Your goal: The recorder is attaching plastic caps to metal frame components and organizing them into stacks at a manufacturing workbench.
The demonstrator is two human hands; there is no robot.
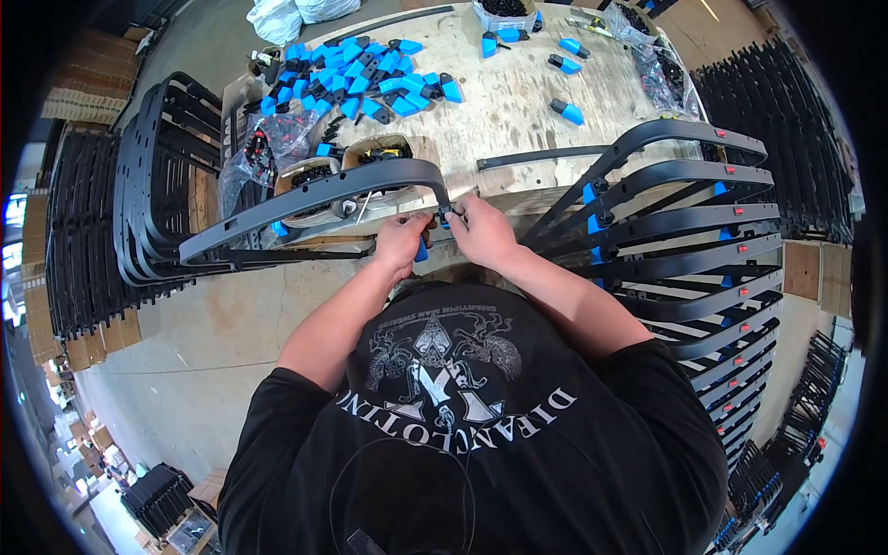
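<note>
A black curved metal frame point(319, 192) lies across the table's near edge, its bent end coming down between my hands. My left hand point(399, 243) is closed on a small blue-and-black plastic piece point(423, 250), just left of that end; its fingers hide most of the piece. On the other side, my right hand point(484, 233) has thumb and fingertips pinched at the frame's end. A bit of blue shows there, and whether a small fastener sits in the pinch is hidden.
Blue-and-black pieces point(356, 74) lie heaped on the wooden table point(518, 102). Boxes of small black parts point(376, 148) stand behind the frame, with a screwdriver point(364, 207) nearby. Similar frames are stacked at right point(694, 222) and left point(148, 185). A flat black bar point(541, 157) lies near the table edge.
</note>
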